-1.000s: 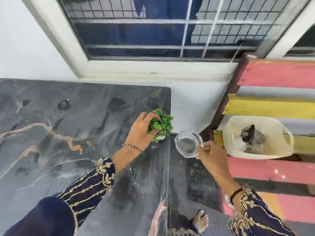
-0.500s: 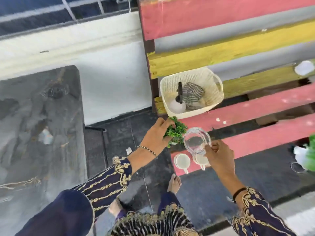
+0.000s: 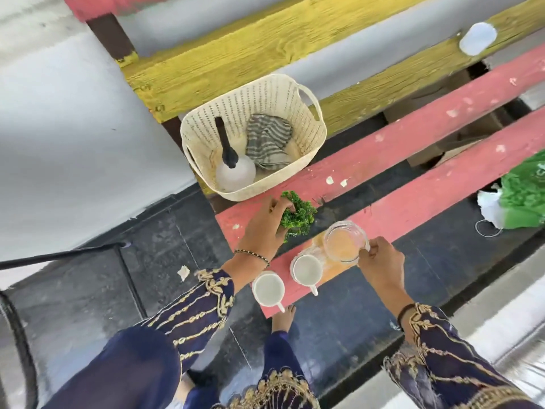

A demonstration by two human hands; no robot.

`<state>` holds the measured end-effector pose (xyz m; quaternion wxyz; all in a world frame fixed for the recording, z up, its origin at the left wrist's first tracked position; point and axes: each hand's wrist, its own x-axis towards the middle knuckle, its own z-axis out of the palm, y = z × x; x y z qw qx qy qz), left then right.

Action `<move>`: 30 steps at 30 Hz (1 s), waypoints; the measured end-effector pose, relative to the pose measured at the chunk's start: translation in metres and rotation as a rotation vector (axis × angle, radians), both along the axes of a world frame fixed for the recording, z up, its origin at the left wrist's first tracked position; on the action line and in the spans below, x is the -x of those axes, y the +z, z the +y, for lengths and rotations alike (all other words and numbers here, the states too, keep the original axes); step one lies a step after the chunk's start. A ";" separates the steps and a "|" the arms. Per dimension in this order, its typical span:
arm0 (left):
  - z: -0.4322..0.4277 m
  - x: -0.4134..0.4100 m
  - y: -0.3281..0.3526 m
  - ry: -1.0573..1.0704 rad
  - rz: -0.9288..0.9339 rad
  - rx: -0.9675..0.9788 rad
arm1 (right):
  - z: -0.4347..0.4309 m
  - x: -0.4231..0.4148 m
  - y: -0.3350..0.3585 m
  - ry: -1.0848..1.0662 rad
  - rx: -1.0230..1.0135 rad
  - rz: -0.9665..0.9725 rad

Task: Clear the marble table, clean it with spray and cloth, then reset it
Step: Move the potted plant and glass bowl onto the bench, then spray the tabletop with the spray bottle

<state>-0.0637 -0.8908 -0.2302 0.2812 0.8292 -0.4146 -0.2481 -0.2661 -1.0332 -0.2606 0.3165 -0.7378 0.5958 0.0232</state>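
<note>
Standing over a slatted wooden bench of pink and yellow painted planks [image 3: 418, 134], person in navy gold-embroidered sleeves. Dark tiled floor [image 3: 165, 231] below, white wall at left. Marble table out of view. Cream perforated plastic basket [image 3: 303, 113] sits at bench's left end, holding a white spray bottle with black trigger head [image 3: 234, 171] and a grey striped folded cloth [image 3: 267, 141]. Green plastic bag [image 3: 525, 196] at far right edge of bench, well apart. Two white ceramic mugs [image 3: 306, 270] on front pink plank near its left end; one overhangs the end. Left hand [image 3: 262, 228] fingers curled around small green artificial plant [image 3: 298, 216], over gap between pink planks just in front of basket. Right hand [image 3: 380, 261] pinches rim of clear glass jar [image 3: 345, 240], tilted, touching front plank beside mugs. Open plank room to the right of jar. Bare foot [image 3: 283, 318] under bench end.
</note>
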 end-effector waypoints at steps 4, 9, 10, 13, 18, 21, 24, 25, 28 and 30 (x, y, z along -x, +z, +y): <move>-0.013 -0.003 -0.014 -0.011 -0.005 -0.011 | -0.002 0.001 -0.016 0.009 -0.032 0.021; -0.025 -0.002 -0.023 -0.043 -0.009 -0.019 | -0.001 0.003 -0.020 0.003 -0.069 -0.002; -0.028 -0.001 -0.024 -0.049 -0.006 -0.019 | -0.003 0.003 -0.019 -0.002 -0.081 -0.007; -0.038 0.000 -0.024 -0.058 0.006 -0.003 | -0.010 0.004 -0.016 0.040 -0.088 0.005; -0.062 0.000 -0.022 -0.040 -0.038 0.066 | -0.028 -0.015 0.000 0.132 0.007 0.004; -0.081 -0.002 -0.022 -0.009 -0.048 0.106 | -0.038 -0.044 0.008 0.152 -0.003 -0.179; -0.097 -0.005 -0.022 0.022 -0.048 0.117 | -0.048 -0.075 0.012 0.180 -0.044 -0.283; -0.101 -0.006 -0.023 0.026 -0.044 0.118 | -0.051 -0.084 0.011 0.181 -0.057 -0.298; -0.108 -0.009 -0.024 0.032 -0.010 0.107 | -0.056 -0.100 0.010 0.165 -0.095 -0.315; -0.109 -0.009 -0.025 0.028 0.007 0.094 | -0.057 -0.103 0.010 0.150 -0.117 -0.305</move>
